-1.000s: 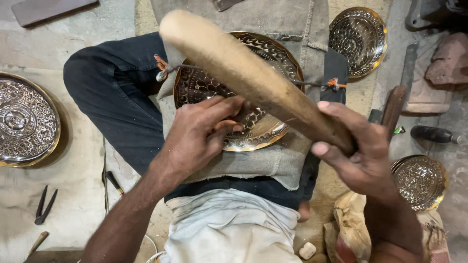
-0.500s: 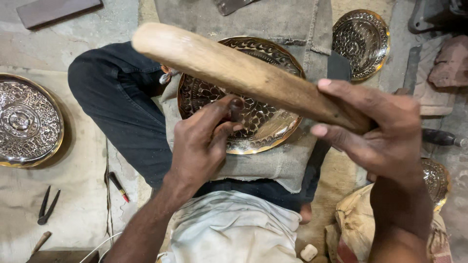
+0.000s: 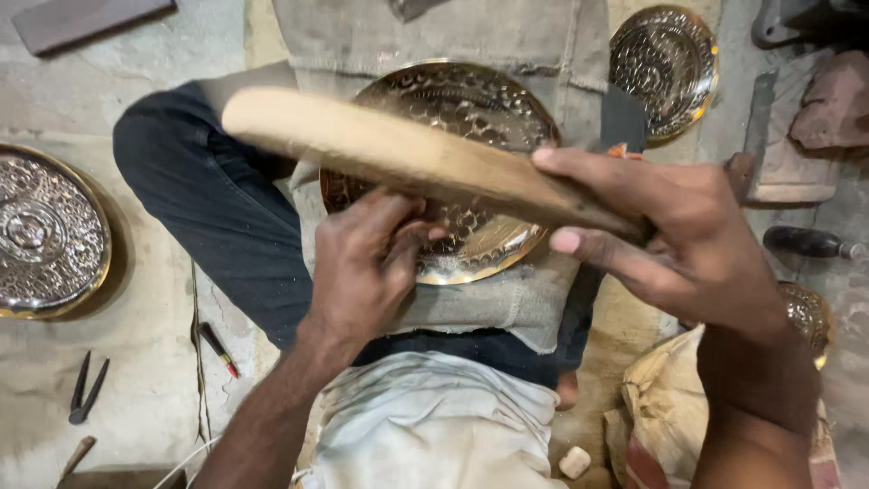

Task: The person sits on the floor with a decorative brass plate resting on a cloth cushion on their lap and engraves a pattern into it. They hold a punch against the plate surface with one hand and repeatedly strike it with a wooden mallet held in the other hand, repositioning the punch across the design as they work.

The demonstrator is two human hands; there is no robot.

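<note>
The left hand (image 3: pixel 367 263) presses curled fingers on one engraved brass plate (image 3: pixel 453 172) lying on a cloth pad (image 3: pixel 507 303) over the lap; whether it pinches anything cannot be told. The right hand (image 3: pixel 670 240) grips one wooden mallet (image 3: pixel 407 158) above that plate. Three more embossed plates lie around: left (image 3: pixel 45 231), upper right (image 3: pixel 665 68), right (image 3: pixel 806 317).

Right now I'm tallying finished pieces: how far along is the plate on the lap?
Most of the brass plate already shows embossed pattern. In hand: the right hand grips a wooden mallet above it, while the left hand pinches something small, hidden, on its lower part. What remains unworked can't be told; similar patterned plates lie nearby.
</note>
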